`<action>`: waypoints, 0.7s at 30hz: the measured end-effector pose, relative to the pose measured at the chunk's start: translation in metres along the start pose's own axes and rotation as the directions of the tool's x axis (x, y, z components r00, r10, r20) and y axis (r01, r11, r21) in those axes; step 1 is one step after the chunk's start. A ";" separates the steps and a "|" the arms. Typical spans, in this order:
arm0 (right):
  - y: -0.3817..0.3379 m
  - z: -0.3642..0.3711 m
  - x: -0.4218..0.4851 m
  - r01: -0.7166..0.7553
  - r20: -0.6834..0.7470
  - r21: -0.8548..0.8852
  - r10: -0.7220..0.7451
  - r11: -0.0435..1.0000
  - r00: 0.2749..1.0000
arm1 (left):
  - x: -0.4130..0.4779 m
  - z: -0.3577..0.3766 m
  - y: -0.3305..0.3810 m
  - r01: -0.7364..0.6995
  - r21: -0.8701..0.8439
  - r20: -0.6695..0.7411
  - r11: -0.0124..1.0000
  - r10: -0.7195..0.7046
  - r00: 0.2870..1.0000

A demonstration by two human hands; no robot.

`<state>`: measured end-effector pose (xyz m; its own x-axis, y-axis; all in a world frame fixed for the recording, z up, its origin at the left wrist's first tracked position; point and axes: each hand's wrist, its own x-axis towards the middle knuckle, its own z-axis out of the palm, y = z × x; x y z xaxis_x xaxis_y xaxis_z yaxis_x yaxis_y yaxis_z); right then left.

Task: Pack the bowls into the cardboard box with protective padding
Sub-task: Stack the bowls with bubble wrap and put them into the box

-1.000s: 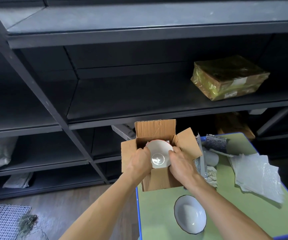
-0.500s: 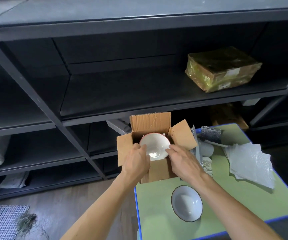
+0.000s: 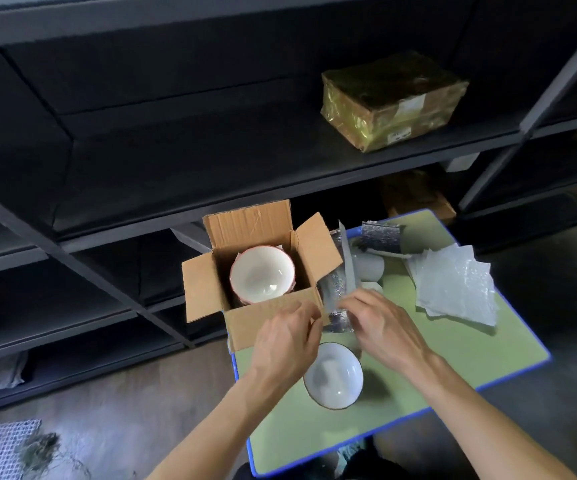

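1 bowl (image 3: 262, 273) sits in the box (image 3: 204, 289) just beyond our hands, and the 2nd bowl (image 3: 333, 375) waits right under them. Our left hand (image 3: 285, 341) and right hand (image 3: 384, 327) meet at the foil padding (image 3: 340, 322), probably to layer it between bowls. We can't tell if either hand has actually pinched it.

A red-rimmed bowl (image 3: 262, 274) sits upright inside the open cardboard box (image 3: 318, 251) at the green table's (image 3: 470, 348) left edge. Both hands meet by the box's front flap. The left hand (image 3: 285, 341) is over the flap's corner and the right hand (image 3: 384, 327) reaches to the silvery padding (image 3: 338, 320) beside the box, though any grip is hidden. A second bowl (image 3: 333, 375) lies on the table beneath them, with bubble wrap sheets (image 3: 456, 284) well to the right.
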<state>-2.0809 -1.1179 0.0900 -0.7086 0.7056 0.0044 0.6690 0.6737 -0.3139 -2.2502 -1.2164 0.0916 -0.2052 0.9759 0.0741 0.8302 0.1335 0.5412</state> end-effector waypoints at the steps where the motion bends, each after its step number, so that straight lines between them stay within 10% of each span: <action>1: 0.009 0.000 -0.005 -0.018 -0.002 0.018 0.018 1.000 1.000 | 0.001 0.006 0.006 -0.005 0.008 0.010 1.000 0.005 1.000; 21: 0.215 -0.019 -0.113 -0.499 0.109 -0.048 0.501 0.865 0.858 | 0.101 0.154 0.128 -0.213 0.234 0.367 0.949 0.117 0.923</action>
<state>-1.8523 -1.0482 0.0403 -0.2975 0.9195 -0.2568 0.9432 0.2413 -0.2284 -2.0848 -1.0738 0.0399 0.0974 0.9796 -0.1756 0.9526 -0.0407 0.3014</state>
